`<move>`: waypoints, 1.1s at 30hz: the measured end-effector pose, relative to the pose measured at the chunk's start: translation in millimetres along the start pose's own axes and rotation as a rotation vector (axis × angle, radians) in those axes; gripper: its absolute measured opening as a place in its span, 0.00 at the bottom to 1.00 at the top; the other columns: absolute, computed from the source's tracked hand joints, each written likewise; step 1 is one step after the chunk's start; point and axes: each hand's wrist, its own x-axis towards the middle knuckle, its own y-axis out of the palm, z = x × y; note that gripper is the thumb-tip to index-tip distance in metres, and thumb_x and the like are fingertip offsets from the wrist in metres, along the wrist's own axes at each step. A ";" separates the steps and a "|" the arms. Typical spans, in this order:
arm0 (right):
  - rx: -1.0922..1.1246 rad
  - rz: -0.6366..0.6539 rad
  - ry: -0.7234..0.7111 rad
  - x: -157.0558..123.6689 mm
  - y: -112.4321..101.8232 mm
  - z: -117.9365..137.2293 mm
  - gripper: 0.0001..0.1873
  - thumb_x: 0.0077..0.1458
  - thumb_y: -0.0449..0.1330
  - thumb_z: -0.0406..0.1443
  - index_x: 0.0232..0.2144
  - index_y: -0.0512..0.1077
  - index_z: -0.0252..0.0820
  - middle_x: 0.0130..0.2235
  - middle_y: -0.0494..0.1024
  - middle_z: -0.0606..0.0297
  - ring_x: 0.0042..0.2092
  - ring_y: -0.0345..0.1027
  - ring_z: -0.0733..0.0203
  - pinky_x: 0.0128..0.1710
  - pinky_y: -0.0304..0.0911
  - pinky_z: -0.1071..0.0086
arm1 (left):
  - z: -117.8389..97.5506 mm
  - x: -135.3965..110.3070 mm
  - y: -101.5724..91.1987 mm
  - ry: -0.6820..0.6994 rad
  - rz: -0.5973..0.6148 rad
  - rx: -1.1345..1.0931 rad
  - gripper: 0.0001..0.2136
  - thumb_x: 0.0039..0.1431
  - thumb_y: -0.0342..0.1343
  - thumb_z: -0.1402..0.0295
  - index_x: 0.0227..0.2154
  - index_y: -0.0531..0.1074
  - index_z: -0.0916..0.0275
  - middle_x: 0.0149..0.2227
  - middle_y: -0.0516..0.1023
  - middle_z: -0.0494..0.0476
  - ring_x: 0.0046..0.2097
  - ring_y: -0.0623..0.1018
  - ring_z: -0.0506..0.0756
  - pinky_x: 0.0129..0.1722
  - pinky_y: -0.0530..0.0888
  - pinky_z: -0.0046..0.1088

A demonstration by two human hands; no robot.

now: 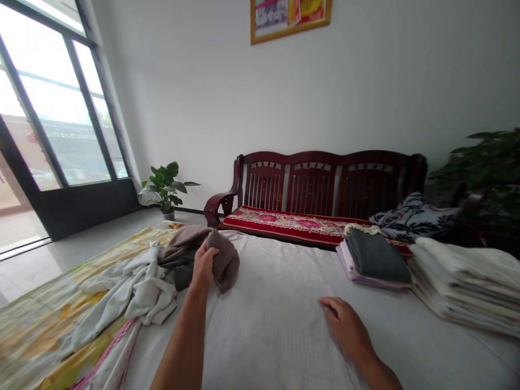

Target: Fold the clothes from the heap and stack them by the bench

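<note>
My left hand [204,264] is closed on a taupe cloth garment [224,259], whose bunched end hangs beside the fingers. The rest of that garment trails left over a dark grey piece of clothing [184,277]. Just left of it lies a crumpled light grey garment [140,287]. My right hand [343,324] is over the white sheet [270,303], with its fingers loosely bent and nothing visible in them. Whether it touches the sheet, I cannot tell.
To the right are a small folded pile with dark grey cloth [377,254] on top and a taller stack of folded pale cloths [467,284]. A yellow patterned cover [52,319] spreads at the left. Behind stand a wooden bench [311,157] and a potted plant [166,187].
</note>
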 end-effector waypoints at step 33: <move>0.248 0.168 -0.156 -9.4 -1.2 12.3 0.32 0.55 0.59 0.43 0.62 0.63 0.45 0.64 0.66 0.54 0.63 0.60 0.47 0.62 0.57 0.55 | 45.3 -22.8 40.8 0.187 0.450 0.850 0.22 0.58 0.57 0.60 0.55 0.72 0.59 0.56 0.75 0.62 0.60 0.70 0.64 0.60 0.64 0.42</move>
